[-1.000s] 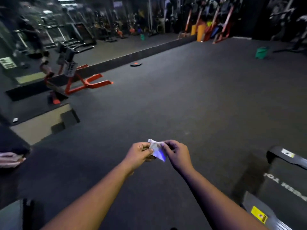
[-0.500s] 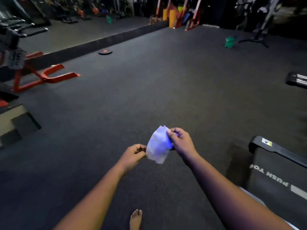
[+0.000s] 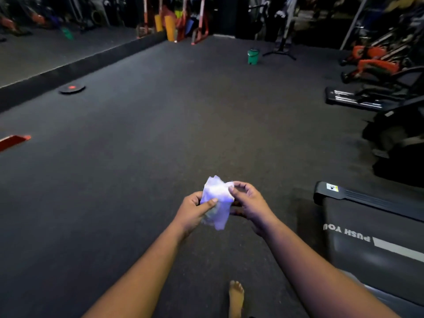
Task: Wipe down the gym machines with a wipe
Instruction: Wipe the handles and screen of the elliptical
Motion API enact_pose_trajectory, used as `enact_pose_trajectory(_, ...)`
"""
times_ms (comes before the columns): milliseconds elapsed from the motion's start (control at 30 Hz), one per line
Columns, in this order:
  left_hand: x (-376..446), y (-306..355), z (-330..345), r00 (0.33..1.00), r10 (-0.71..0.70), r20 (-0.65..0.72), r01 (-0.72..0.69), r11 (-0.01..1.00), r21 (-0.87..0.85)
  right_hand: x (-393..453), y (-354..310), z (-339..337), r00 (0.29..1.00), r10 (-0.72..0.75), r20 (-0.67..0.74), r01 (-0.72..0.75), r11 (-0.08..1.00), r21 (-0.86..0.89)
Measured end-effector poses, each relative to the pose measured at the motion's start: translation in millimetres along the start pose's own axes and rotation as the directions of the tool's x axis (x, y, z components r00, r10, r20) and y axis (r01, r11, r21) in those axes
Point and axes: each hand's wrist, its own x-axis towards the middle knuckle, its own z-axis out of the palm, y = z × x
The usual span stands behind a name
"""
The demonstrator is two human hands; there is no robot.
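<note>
bare foot at bottom centre of the frame, on dark speckled floor. both forearms reach up from the lower edge to the centre. left hand grasps the wipe: thumb laid across its front, fingers curled behind. right hand pinches the wipe's upper right corner between thumb and fingertips, remaining fingers curled. wipe is crumpled, pale with a bluish cast, held in the air between the two hands, lower centre of frame, above the floor, touching no machine.

lower right: treadmill, dark deck, white lettering seen upside down, small yellow label at its near-left corner. it sits just right of the right forearm.

mid right: dark machine frames, details lost in shadow. mid left edge: red bar end. upper left: flat black disc with red centre on the floor beside a raised dark ledge.

upper right of centre: green bucket, upright. top edge: red and yellow equipment, blurred.
</note>
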Motion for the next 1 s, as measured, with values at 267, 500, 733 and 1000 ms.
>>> enact_pose_trajectory(267,146,37,48,0.998,0.049,0.027,-0.051,0.995,0.085,118,-25,-59,0.997,-0.076,-0.03,0.079,0.992,0.1)
enact_pose_trajectory(500,293,79,123,0.997,0.074,0.029,-0.078,0.989,0.123,229,-91,-159,0.969,-0.182,-0.167,0.198,0.976,0.088)
enact_pose_trajectory(733,413,103,175,0.982,0.144,0.123,-0.16,0.979,0.13,327,-134,-222,0.943,-0.263,-0.206,0.261,0.965,-0.036)
enact_pose_trajectory(1000,594,127,211,0.916,0.275,0.292,-0.362,0.88,0.308,462,-194,-290,0.871,-0.408,-0.272,0.258,0.853,-0.454)
